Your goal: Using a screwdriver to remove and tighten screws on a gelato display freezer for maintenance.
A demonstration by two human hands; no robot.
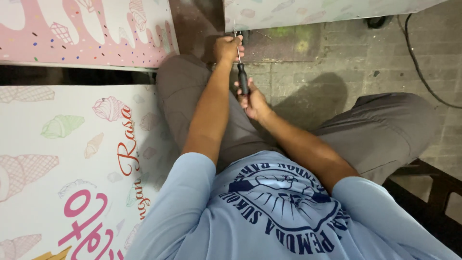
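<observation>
My right hand (253, 102) grips the black handle of a screwdriver (242, 77), whose thin metal shaft points up to the lower edge of a pale printed panel (308, 12). My left hand (227, 48) is closed around the upper part of the shaft, right at the panel's bottom corner. The tip itself is hidden by my fingers. Both forearms stretch forward over my grey-trousered knees.
A white board with ice-cream pictures (62, 159) lies at my left. A pink board with sprinkles (82, 31) leans behind it. Grey paving bricks (365, 62) cover the ground, with a black cable (418, 67) at the right. A dark wooden frame (433, 192) sits under my right leg.
</observation>
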